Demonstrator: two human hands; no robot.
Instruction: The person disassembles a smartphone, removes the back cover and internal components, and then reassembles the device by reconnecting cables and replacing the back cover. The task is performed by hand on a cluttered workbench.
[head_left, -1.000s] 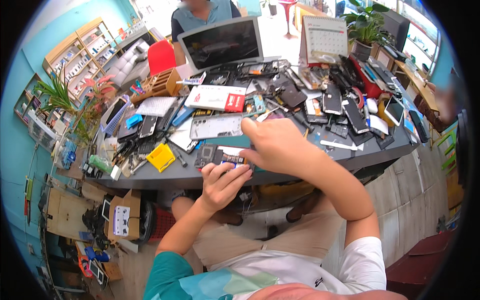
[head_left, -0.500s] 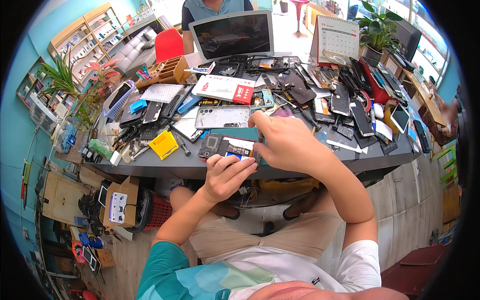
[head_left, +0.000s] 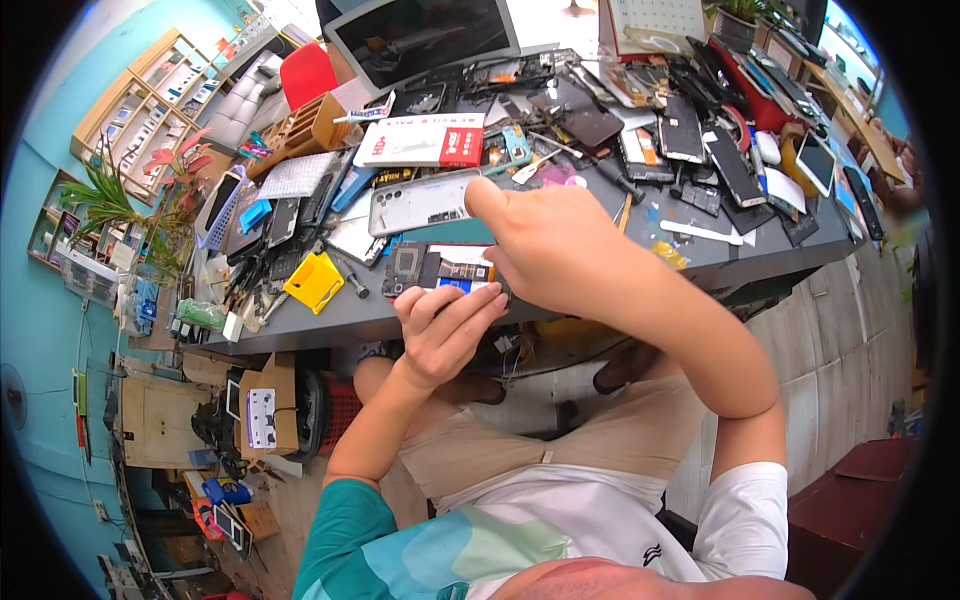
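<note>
At the near edge of the desk my left hand (head_left: pixel 445 335) is closed around an opened phone (head_left: pixel 407 268), its fingers over the lower long side. The phone's back is off, so its dark inner parts and a white and blue battery area show. My right hand (head_left: pixel 550 240) is over the phone's right end, thumb and fingers pinched together. Whatever sits in that pinch is hidden behind the hand. Just beyond the phone lies a pale grey phone back cover (head_left: pixel 420 200), its upper right corner near my right knuckles.
A yellow plastic piece (head_left: pixel 315 283) and a short screwdriver (head_left: pixel 356 284) lie left of the phone. Behind are a white and red box (head_left: pixel 415 143) and a laptop (head_left: pixel 425 45). Phone parts (head_left: pixel 683 130) crowd the right side, with a white flat stick (head_left: pixel 700 233) near the edge.
The view has tilted and shifted, so the desk appears turned and higher in the picture. Both hands stay at the phone; the right still pinches over its right end.
</note>
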